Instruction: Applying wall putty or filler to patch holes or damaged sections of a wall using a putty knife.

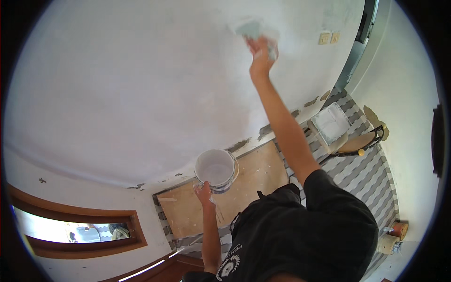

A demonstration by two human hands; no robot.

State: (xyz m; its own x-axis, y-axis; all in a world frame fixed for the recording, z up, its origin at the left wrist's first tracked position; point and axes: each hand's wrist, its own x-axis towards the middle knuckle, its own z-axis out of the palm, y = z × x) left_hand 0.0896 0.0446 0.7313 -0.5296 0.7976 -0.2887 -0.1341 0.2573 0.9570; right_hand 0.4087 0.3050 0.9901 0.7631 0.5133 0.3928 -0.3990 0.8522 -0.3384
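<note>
My right hand (262, 52) is raised high against the white wall (141, 80) and grips a pale flat tool (251, 29), blurred, pressed to a wet patch of the wall. My left hand (205, 192) holds a white bucket (216, 169) from underneath, close to my chest. The bucket's inside is coated white; how much it holds I cannot tell. My black shirt (305, 230) fills the lower right of the view.
Brown cardboard sheets (263, 169) lie on the grey and white striped floor (366, 174) along the wall's foot. A chair (361, 141) bears a white paint tray (331, 123). Two wall switches (329, 37), a doorway (364, 33), a wood-framed window (80, 225).
</note>
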